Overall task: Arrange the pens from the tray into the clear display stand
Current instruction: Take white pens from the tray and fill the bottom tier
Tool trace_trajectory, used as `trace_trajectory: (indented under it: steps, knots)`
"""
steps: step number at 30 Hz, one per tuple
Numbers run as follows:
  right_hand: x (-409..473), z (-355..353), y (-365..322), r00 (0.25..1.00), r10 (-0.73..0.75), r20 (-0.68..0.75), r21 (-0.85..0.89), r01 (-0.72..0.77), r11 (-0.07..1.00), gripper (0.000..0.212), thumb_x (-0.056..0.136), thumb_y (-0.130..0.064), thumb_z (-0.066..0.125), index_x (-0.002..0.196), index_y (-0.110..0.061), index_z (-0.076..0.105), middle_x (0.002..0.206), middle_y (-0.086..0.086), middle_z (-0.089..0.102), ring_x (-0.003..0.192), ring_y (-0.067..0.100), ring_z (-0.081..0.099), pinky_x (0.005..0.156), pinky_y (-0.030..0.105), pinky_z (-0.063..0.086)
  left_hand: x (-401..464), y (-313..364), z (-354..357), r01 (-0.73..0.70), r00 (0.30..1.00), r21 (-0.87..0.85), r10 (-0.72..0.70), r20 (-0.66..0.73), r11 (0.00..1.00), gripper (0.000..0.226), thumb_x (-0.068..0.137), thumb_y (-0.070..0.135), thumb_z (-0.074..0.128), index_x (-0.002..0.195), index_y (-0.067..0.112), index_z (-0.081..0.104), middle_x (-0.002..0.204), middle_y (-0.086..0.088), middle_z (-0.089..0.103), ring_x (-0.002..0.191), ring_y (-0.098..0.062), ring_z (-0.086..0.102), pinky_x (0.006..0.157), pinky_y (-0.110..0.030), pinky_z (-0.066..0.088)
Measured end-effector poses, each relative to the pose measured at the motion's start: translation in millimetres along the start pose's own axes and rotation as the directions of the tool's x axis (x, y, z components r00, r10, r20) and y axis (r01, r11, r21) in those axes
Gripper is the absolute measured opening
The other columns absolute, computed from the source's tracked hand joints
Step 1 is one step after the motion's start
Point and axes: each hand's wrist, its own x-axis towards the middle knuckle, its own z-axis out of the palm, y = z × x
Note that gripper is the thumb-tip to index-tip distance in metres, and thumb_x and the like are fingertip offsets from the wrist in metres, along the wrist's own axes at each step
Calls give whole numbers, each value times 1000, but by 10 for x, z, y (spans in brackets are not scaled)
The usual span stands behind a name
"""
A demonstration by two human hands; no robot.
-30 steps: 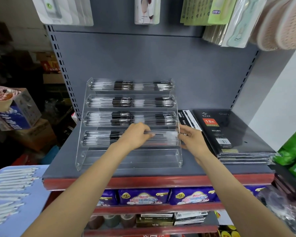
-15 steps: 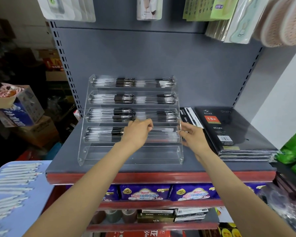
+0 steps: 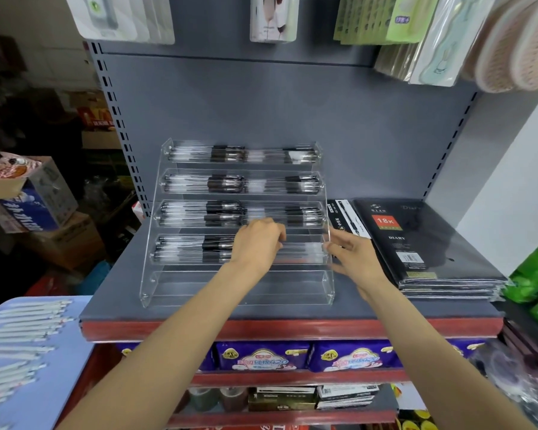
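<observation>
The clear display stand (image 3: 156, 283) sits on the grey shelf and has several stepped tiers. Its upper tiers hold rows of black-and-clear pens (image 3: 199, 181); the lowest tier holds none. My left hand (image 3: 257, 243) is over the right half of the fourth tier, its fingers curled down on the pens lying there. My right hand (image 3: 351, 254) is at the stand's right side wall, with loosely spread fingers touching the wall's edge. At the lower left, a blue tray (image 3: 66, 361) carries several white pens (image 3: 19, 333).
A stack of black diary notebooks (image 3: 426, 243) lies right of the stand, with a boxed pen pack (image 3: 345, 215) between them. Packaged goods hang above. Cardboard boxes (image 3: 35, 197) stand at the left, and more packs fill the lower shelves.
My left hand has curled tighter over the fourth tier's pens and shifted slightly right. My right hand has stayed at the stand's right edge.
</observation>
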Motion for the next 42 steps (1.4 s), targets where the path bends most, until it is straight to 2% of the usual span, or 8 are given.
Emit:
trace_trajectory:
  steps: [9,13,17,21,25,31,36,42]
  knots:
    - [-47,20,33,999,-21,-35,-26,20,999,41,91,-6,57,131,-12,52,124,5,59,105,15,59,96,40,50,16,7,3,-38,999,-13,38,-18,999,19,92,22,57,109,20,65,111,-2,62,102,-22,59,88,-32,44]
    - [-167,134,2,945,-277,-173,-394,191,899,37,90,-12,58,127,-16,57,120,4,60,105,14,59,90,14,43,-111,-97,-103,-17,994,-231,-9,-109,973,19,90,23,60,108,17,65,104,0,65,96,-17,60,90,-35,48]
    - [-420,513,-153,879,-460,-122,-433,370,822,33,89,-4,56,119,-16,61,120,4,53,103,13,56,86,5,43,-404,-289,-257,-13,980,-407,-69,-187,914,12,88,21,62,98,18,67,88,7,64,78,-9,59,78,-27,51]
    - [-697,1198,-249,913,-397,89,-389,399,830,28,89,-2,52,113,-14,62,112,5,61,86,4,57,71,-3,38,-864,-816,-418,48,947,-392,-167,-275,919,12,86,17,62,96,18,69,86,4,67,81,-13,59,75,-29,51]
    - [-1137,2166,-184,872,-377,313,-413,482,773,29,90,-3,50,112,-16,64,109,0,58,87,5,55,74,-4,34,-1557,-1673,-528,215,905,-370,-327,-273,904,11,87,19,60,95,19,68,88,3,68,83,-17,61,74,-35,51]
    - [-1749,3891,192,797,-227,559,-439,517,735,33,85,-3,52,115,-12,63,115,7,59,101,21,58,83,15,34,-2789,-3212,-555,487,832,-325,-544,-111,811,12,86,25,57,87,20,67,84,-3,69,80,-25,62,72,-42,52]
    - [-2088,5005,699,752,13,659,-516,440,735,36,89,-7,53,125,-7,55,127,14,53,119,26,51,95,22,32,-3712,-4197,-583,634,761,-237,-648,22,736,14,85,16,59,90,9,70,90,-16,67,85,-35,63,76,-40,50]
    - [-2285,5749,1106,784,194,589,-671,341,658,42,92,-16,53,133,-9,46,131,17,48,124,27,46,101,27,31,-4276,-4917,-469,702,710,-105,-682,173,704,19,85,13,57,99,12,69,102,-17,62,98,-37,57,82,-40,47]
